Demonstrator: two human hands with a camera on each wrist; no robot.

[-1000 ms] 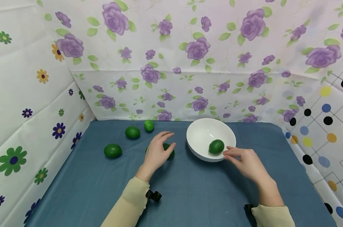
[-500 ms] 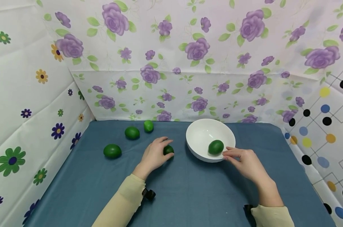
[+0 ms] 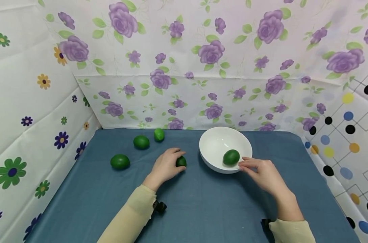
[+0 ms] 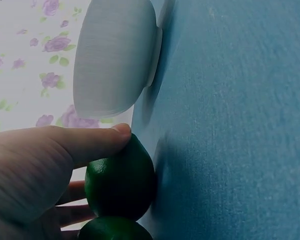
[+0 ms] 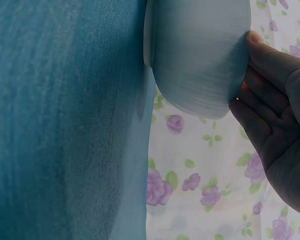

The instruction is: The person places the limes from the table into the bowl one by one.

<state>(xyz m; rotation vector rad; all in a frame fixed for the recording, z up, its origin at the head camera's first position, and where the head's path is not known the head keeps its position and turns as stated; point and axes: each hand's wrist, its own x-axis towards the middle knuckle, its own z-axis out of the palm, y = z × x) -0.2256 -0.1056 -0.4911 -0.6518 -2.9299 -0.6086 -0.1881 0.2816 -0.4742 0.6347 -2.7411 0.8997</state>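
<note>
My left hand is curled round a dark green lime on the cloth, thumb along its near side and fingers over its far side. In the left wrist view, this lime sits between thumb and fingers, and a second lime lies close against it; the hand hides that one in the head view. At the right, my right hand pinches the rim of a white bowl, its thumb showing at the rim in the right wrist view. Another lime lies inside the bowl.
Several more limes lie to the left: one at the far left, one behind it and a smaller, brighter lime near the back edge. A blue cloth covers the table. Flowered and dotted sheets wall in the back and sides.
My left hand has come down and slightly left, and its thumb and fingers have closed in round the lime. The right hand stays at the bowl's rim.
</note>
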